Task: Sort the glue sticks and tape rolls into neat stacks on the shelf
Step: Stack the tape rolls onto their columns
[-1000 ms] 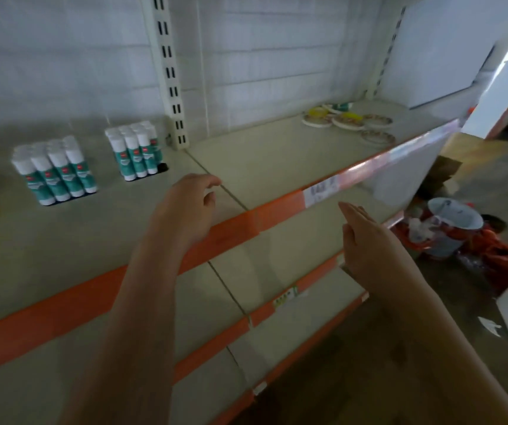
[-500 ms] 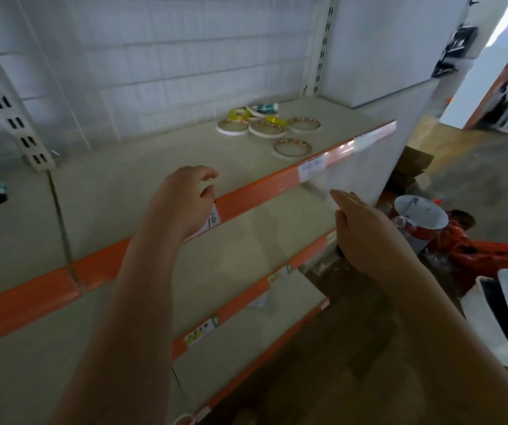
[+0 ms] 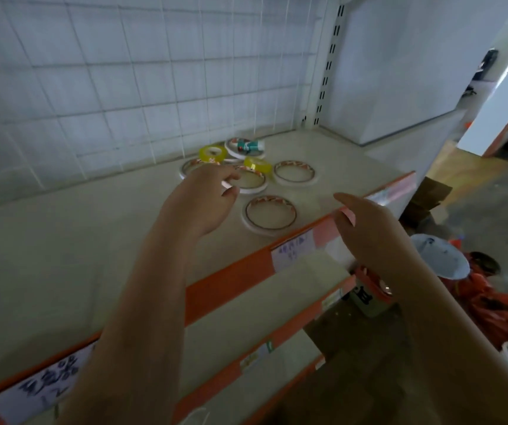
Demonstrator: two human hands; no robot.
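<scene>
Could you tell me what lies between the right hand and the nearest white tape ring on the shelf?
Head view: only bare beige shelf surface separates the right hand from the nearest flat white tape ring.

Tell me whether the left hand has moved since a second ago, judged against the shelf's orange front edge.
Yes. The left hand was at the orange front edge; now it is past it, over the shelf, fingers reaching the white tape rolls.

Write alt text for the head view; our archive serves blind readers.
A person's left hand reaches over white tape rolls lying loose on a beige shelf, while the right hand hovers open near the shelf's orange front edge. Two yellow rolls and one glue stick lie among them, unstacked, before a white grid wall.
</scene>
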